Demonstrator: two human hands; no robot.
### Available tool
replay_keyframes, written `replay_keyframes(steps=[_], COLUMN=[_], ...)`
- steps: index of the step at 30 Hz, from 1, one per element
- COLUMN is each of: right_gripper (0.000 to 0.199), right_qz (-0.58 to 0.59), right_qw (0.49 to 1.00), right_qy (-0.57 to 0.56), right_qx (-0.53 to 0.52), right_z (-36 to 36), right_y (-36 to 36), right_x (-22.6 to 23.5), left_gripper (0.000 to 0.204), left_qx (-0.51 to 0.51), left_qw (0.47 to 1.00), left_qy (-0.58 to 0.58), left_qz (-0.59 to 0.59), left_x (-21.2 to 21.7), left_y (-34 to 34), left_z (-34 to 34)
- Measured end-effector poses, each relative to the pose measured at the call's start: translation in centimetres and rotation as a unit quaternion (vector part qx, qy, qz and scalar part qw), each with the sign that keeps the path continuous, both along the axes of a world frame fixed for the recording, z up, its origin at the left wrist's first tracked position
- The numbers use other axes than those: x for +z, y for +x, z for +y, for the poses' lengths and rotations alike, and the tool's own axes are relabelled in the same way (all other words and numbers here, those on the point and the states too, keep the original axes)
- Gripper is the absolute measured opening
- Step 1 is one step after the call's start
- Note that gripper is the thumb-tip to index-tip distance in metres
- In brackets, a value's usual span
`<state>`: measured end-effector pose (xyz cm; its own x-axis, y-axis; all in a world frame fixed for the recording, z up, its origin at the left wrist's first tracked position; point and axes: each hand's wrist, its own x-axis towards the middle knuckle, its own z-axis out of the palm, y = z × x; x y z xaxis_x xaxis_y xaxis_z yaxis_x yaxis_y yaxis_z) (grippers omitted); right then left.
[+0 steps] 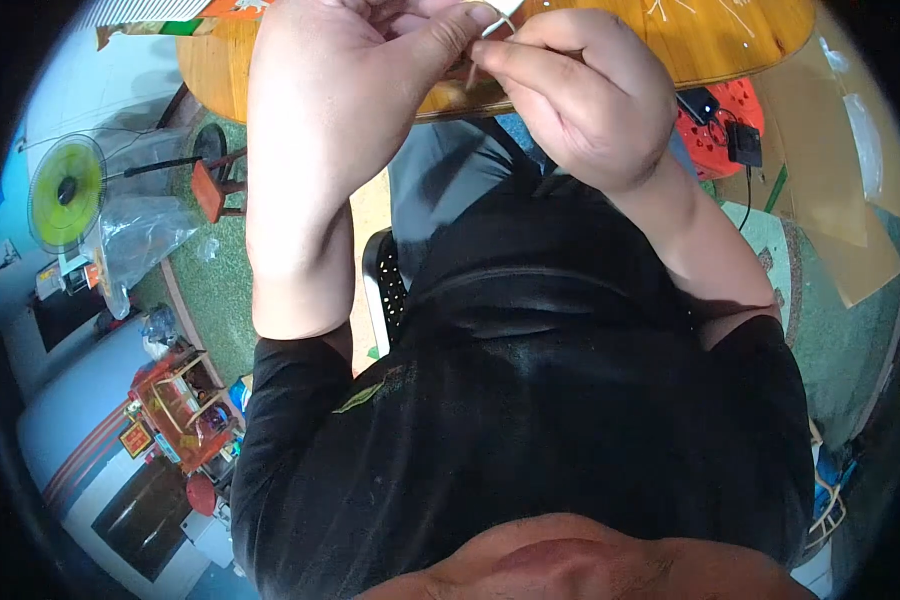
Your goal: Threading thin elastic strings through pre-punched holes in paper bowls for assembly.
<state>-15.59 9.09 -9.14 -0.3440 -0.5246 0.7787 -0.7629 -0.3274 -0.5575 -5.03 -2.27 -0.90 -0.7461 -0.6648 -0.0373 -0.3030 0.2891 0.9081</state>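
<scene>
Both hands meet at the top of the view, close over the near edge of a wooden table [760, 45]. My left hand [370, 70] has its thumb and fingers pressed together at the tips, around a thin pale strand [498, 24]. My right hand [595, 95] pinches with thumb and forefinger right beside them, at the same strand. A short brownish end hangs below the fingertips. The strand is too small and too covered to tell its exact kind. The left fingers are partly cut off by the upper edge.
Thin white strands [670, 8] lie on the table at the right. A round green fan [67, 190] and plastic bags [145, 235] are at the left. A red perforated stool [740, 100] bears a black adapter [743, 143]. Cardboard [830, 170] leans at the right.
</scene>
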Motion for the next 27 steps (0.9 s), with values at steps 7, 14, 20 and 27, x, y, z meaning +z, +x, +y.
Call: replay_keyframes(steps=[7,14,20,27], right_gripper=[0.012,0.006,0.005,0.004], right_qz=[-0.008,-0.171,-0.125,-0.369], right_qw=[0.999,0.984,0.925,0.901], right_qy=[-0.037,0.027,-0.305,-0.064], right_qx=[0.022,0.041,0.189,0.22], right_z=[-2.2,0.4,-3.9,-0.8], right_y=[-0.3,1.0,-0.3,0.9], right_x=[-0.7,1.4,-2.5,1.3], left_gripper=[0.013,0.018,0.021,0.02], left_qx=[-0.131,0.017,0.025,-0.024], left_qw=[0.963,0.974,0.99,0.972], left_qy=[0.072,-0.228,0.015,0.122], left_qz=[0.222,-0.014,0.135,0.201], left_x=[-4.2,-0.7,-0.7,-1.1], left_y=[-0.2,0.0,0.4,1.8], left_z=[-2.3,0.2,-0.1,0.0])
